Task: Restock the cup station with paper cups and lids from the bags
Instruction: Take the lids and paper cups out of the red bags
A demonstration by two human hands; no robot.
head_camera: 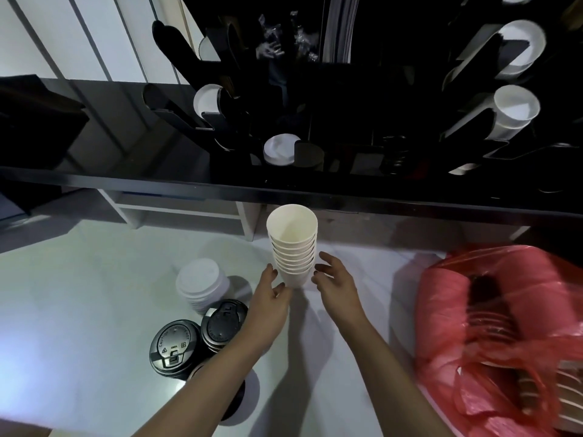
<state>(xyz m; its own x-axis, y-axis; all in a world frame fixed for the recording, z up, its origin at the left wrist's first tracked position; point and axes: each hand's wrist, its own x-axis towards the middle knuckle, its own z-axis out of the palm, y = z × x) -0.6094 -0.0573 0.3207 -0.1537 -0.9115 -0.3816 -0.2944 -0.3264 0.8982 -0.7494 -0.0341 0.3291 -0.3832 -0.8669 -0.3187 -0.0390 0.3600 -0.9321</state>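
Observation:
A stack of several white paper cups (pixel 291 244) stands upright on the pale floor, just below the black counter edge. My left hand (pixel 268 298) touches the stack's base from the left with loosely bent fingers. On the stack's right, my right hand (pixel 334 279) sits with fingers spread, fingertips at or just off the lowest cup. A stack of white lids (pixel 200 283) and black lids (pixel 195 335) lie to the left. The black cup station (pixel 315 99) on the counter holds white cups (pixel 514 108) in angled slots and a white lid (pixel 279 149).
A red plastic bag (pixel 492 326) with sleeved cups inside lies at the right on the floor. The black counter edge (pixel 284 190) overhangs the cup stack. A white shelf frame (pixel 189 212) stands beneath the counter. A dark box (pixel 38 121) sits at the far left.

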